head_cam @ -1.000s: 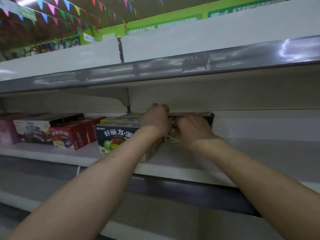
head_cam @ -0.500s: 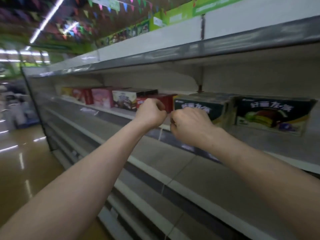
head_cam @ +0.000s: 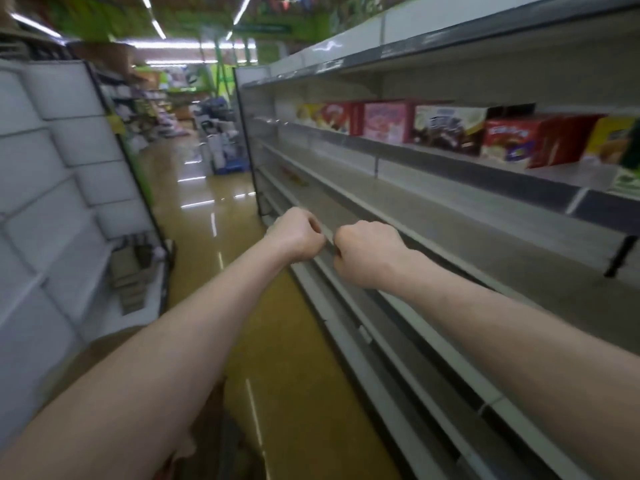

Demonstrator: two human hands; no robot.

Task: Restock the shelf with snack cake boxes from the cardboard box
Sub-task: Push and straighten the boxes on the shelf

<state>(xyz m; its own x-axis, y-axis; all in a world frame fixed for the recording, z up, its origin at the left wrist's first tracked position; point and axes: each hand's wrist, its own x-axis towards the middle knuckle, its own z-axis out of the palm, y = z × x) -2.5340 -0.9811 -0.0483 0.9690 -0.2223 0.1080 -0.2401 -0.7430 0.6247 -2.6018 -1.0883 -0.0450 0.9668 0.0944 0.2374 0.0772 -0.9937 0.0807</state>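
Two hands are seen mid-frame, the left hand (head_cam: 298, 234) and right hand (head_cam: 367, 252) both clenched into fists with nothing held. Five or so glossy rectangular snack cake boxes (head_cam: 446, 129) are lined up on the grey metal shelf (head_cam: 485, 168) at upper right, though it's blurry.

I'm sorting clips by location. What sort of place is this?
Most likely a supermarket aisle: long grey metal shelving runs down the right, a row of colourful snack cake boxes sits on one tier, and a glossy yellow-brown floor leads towards more stocked racks.
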